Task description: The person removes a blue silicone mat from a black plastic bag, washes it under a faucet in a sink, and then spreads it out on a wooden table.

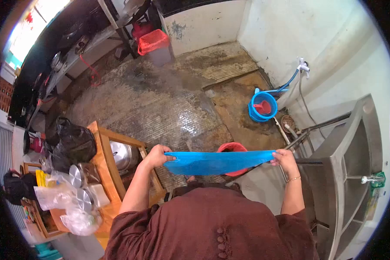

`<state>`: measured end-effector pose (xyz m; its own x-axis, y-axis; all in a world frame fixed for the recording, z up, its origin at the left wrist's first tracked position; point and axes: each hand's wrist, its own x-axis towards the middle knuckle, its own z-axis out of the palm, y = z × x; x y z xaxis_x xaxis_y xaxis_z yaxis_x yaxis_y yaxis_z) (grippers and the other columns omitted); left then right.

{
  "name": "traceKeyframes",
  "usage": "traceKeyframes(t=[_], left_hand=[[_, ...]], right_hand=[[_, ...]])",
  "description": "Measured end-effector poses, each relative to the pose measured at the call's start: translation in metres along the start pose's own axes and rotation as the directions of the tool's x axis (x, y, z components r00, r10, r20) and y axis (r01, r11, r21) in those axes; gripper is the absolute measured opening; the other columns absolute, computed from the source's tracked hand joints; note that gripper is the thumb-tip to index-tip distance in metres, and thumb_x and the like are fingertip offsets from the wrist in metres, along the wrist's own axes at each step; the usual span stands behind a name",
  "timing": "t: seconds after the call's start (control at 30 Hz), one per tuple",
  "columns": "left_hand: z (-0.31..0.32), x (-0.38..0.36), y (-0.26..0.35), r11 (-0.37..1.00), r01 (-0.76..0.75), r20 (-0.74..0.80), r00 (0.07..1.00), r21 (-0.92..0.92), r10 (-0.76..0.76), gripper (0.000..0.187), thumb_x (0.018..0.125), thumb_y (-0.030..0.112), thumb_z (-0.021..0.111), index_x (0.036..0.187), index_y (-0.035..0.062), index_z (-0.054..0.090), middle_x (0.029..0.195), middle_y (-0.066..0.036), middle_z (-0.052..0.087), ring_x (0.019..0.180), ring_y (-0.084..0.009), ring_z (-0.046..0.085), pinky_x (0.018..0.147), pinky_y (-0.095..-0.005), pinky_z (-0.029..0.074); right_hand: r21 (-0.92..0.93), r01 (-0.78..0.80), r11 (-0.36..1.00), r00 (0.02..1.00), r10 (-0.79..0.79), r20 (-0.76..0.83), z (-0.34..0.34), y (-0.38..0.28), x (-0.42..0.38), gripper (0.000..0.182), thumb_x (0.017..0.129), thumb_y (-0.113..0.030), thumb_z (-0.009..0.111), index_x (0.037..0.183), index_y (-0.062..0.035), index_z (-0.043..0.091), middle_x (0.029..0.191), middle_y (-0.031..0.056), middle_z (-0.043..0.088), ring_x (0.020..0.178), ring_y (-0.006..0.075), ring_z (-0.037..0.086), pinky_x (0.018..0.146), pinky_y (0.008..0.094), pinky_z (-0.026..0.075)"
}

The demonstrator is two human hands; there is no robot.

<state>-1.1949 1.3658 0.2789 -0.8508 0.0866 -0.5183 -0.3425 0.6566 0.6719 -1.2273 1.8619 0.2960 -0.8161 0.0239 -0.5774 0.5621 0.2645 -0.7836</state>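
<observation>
Stretched between my two hands in front of my chest is a blue sheet (216, 164), whose material I cannot make out for sure. My left hand (157, 157) pinches its left end, thumb on top. At the opposite end, my right hand (285, 160) grips the corner between thumb and fingers. The upper edge runs nearly straight while the lower edge curves down. Below and behind the sheet, a red tub (232, 147) on the floor is partly hidden by it.
A wooden table (106, 173) with jars and plastic bags stands left, a metal sink stand (329, 173) right. Ahead on the wet floor (177, 112) are a blue bucket (263, 117) holding a red dipper (262, 106) and a bin with a red liner (154, 42).
</observation>
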Motion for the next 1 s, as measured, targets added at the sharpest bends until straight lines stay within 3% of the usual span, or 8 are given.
traceKeyframes(t=[0.17,0.33,0.53,0.6,0.73,0.83,0.9,1.0], left_hand=[[-0.014,0.023,-0.016,0.996,0.028,0.163,0.986,0.084,-0.041,0.021,0.067,0.018,0.072,0.081,0.0036,0.067,0.065,-0.009,0.060,0.060,-0.0156,0.055,0.057,-0.0325,0.044],[0.006,0.027,-0.028,0.997,0.001,0.180,0.984,0.074,-0.014,0.020,0.067,0.017,0.072,0.082,0.0059,0.068,0.068,-0.008,0.061,0.064,-0.0171,0.057,0.063,-0.0327,0.045],[0.004,0.028,-0.026,0.996,-0.047,0.161,0.986,0.077,0.034,0.019,0.067,0.016,0.071,0.083,0.0067,0.068,0.071,-0.009,0.063,0.067,-0.0177,0.058,0.067,-0.0325,0.045],[-0.008,0.026,-0.010,0.998,0.064,0.139,0.988,0.019,-0.066,0.018,0.067,0.015,0.070,0.082,0.0064,0.068,0.072,-0.010,0.063,0.068,-0.0192,0.059,0.066,-0.0328,0.045],[-0.022,0.028,-0.001,0.997,0.070,0.098,0.993,0.019,-0.072,0.018,0.066,0.015,0.070,0.082,0.0063,0.067,0.072,-0.011,0.063,0.066,-0.0206,0.059,0.064,-0.0330,0.046],[-0.038,0.037,-0.013,0.999,-0.018,0.074,0.997,0.035,0.016,0.018,0.066,0.017,0.071,0.082,0.0074,0.068,0.071,-0.011,0.063,0.065,-0.0215,0.059,0.062,-0.0334,0.046],[-0.055,0.053,-0.027,0.984,0.023,0.135,0.990,0.175,-0.047,0.019,0.066,0.019,0.071,0.081,0.0077,0.067,0.070,-0.012,0.062,0.065,-0.0224,0.060,0.062,-0.0341,0.046],[-0.088,0.086,-0.048,0.977,0.027,0.157,0.986,0.213,-0.062,0.023,0.066,0.024,0.071,0.081,0.0071,0.067,0.071,-0.014,0.062,0.068,-0.0245,0.060,0.064,-0.0351,0.046]], right_hand=[[0.054,-0.029,0.998,0.999,0.031,-0.042,0.024,0.023,0.001,0.014,0.083,-0.009,0.056,0.086,0.0034,0.059,0.072,0.0072,0.060,0.059,0.0137,0.058,0.051,0.0255,0.050],[-0.057,-0.146,0.988,0.989,0.143,-0.046,0.019,0.034,-0.001,0.015,0.083,-0.010,0.057,0.083,0.0045,0.057,0.070,0.0103,0.060,0.056,0.0163,0.059,0.050,0.0276,0.050],[-0.007,-0.188,0.982,0.981,0.188,-0.039,0.014,0.028,0.011,0.017,0.083,-0.010,0.057,0.085,0.0061,0.057,0.071,0.0110,0.060,0.056,0.0175,0.059,0.049,0.0292,0.051],[-0.029,-0.185,0.982,0.982,0.184,-0.031,0.015,0.022,0.018,0.016,0.083,-0.010,0.057,0.083,0.0054,0.056,0.070,0.0111,0.060,0.055,0.0176,0.058,0.049,0.0300,0.051],[-0.097,-0.143,0.985,0.989,0.144,0.011,0.019,0.008,0.040,0.015,0.083,-0.010,0.056,0.082,0.0046,0.055,0.069,0.0111,0.059,0.055,0.0177,0.058,0.049,0.0310,0.052],[-0.080,-0.184,0.980,0.982,0.186,0.020,0.036,-0.015,0.056,0.014,0.083,-0.010,0.056,0.083,0.0044,0.056,0.068,0.0112,0.059,0.054,0.0175,0.059,0.049,0.0304,0.051],[-0.114,-0.184,0.976,0.981,0.189,0.042,0.053,-0.028,0.069,0.014,0.083,-0.009,0.055,0.084,0.0043,0.056,0.067,0.0112,0.059,0.053,0.0174,0.059,0.048,0.0296,0.050],[-0.161,-0.188,0.969,0.977,0.201,0.073,0.088,-0.048,0.090,0.014,0.083,-0.009,0.055,0.085,0.0043,0.057,0.066,0.0111,0.059,0.052,0.0171,0.058,0.047,0.0285,0.049]])
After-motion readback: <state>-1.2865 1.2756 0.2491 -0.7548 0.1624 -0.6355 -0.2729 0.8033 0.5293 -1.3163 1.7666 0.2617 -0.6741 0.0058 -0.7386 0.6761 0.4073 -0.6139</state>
